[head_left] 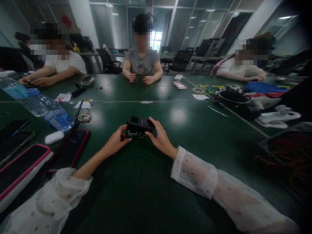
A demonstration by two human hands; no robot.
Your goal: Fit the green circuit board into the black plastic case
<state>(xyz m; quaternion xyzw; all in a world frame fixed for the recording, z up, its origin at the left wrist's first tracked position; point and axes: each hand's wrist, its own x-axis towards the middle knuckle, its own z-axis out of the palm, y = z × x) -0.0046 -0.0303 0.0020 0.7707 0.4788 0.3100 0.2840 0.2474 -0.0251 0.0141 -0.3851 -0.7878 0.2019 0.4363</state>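
Between my hands, over the green table, is a black plastic housing with a square window and small holes in its face. Right under it shows the edge of a circuit board with a small pale-blue part. My right hand grips the housing's right end between thumb and fingers. On the other side my left hand pinches the left end, its thumb low by the circuit board and its fingers at the housing. The housing sits slightly tilted over the board; whether the two are joined I cannot tell.
Several phones, among them a red-edged phone, a white earbud case and water bottles lie at left. A wrench, cables and a white plastic part are at right. Several people sit across the table.
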